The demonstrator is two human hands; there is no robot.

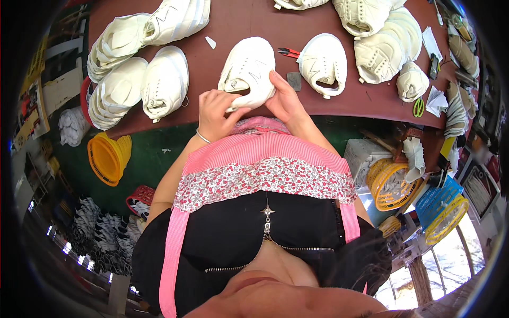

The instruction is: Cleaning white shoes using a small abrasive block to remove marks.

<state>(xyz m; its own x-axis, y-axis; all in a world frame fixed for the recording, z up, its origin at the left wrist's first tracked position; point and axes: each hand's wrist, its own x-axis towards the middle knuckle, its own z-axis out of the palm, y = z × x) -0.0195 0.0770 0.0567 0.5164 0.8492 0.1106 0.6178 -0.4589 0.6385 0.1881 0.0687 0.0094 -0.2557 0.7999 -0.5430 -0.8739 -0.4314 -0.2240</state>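
Note:
A white shoe upper (253,61) lies at the near edge of the table, toe pointing away from me. My left hand (216,112) is closed on its heel end, fingers at the collar opening and thumb along the outside. Against the shoe's right side rests my right hand (286,97), its thumb on the side wall and its other fingers partly hidden beneath. Just to the right are a small dark grey square block (294,81), a red-handled cutter (288,52) and another white shoe upper (323,66).
Nested white uppers (117,87) stand at the table's left, with another stack (389,50) at the right. Green-handled scissors (418,107) lie near the right edge. Yellow baskets (108,157) sit below on both sides of the brown-red table (228,21).

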